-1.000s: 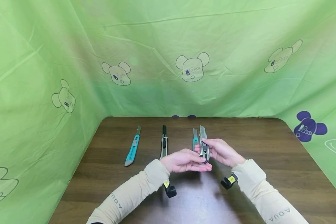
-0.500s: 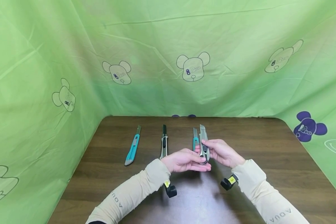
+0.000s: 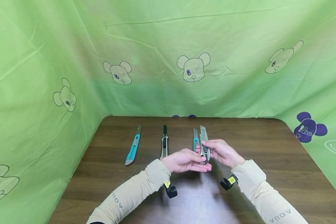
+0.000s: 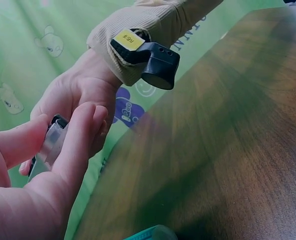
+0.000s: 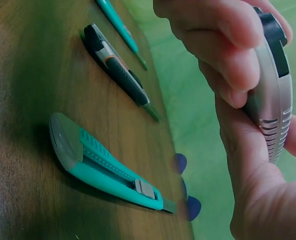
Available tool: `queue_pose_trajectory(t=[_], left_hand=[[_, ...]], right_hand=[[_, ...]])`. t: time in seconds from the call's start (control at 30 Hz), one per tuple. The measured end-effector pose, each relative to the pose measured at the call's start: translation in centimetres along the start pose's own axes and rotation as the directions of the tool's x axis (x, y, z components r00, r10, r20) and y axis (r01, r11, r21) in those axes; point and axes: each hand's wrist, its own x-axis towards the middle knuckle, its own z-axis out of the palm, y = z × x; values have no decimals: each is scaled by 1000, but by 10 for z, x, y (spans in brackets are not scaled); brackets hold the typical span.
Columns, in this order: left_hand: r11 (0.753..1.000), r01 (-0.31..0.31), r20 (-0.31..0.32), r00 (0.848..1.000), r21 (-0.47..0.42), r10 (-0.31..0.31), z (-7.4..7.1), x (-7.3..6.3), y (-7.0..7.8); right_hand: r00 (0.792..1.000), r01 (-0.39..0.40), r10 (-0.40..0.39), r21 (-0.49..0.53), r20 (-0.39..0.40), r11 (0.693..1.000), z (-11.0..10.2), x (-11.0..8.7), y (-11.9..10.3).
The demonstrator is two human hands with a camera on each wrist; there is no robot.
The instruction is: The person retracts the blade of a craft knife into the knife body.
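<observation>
A silver utility knife (image 3: pixel 203 135) with its blade extended is held up over the table, blade pointing away from me. My left hand (image 3: pixel 183 161) pinches its lower end, thumb on top and fingers beneath. From the right side, my right hand (image 3: pixel 222 152) grips the handle, thumb on its front face. In the right wrist view the knife's ridged metal handle (image 5: pixel 272 95) and black end cap show between the hands. Partly hidden behind them in the head view lies a teal utility knife (image 3: pixel 195 141), seen whole in the right wrist view.
To the left on the wooden table (image 3: pixel 268 174) lie a grey-and-black utility knife (image 3: pixel 164 143) and another teal utility knife (image 3: pixel 133 149), blades out and pointing away. A green cloth (image 3: pixel 156 93) with bear prints encloses the back and sides.
</observation>
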Motion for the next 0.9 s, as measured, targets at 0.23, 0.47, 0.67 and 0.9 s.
queue_pose_trajectory(t=[0.23,0.47,0.67,0.9], left_hand=[[1000,-2,-3,1000,-5,2,1,-1,1],[1000,-3,9,1000,1,3,2,0,2],[1000,-3,1,1000,-2,3,2,2,1],[1000,-7,-13,1000,23,7,5,2,1]], right_hand=[[1000,3,-3,4,12,1000,0,0,1],[998,0,-1,13,70,1000,-4,-3,-2],[996,-2,2,2,90,1000,-5,-4,-1],[993,6,-8,16,122,1000,-7,-5,0]])
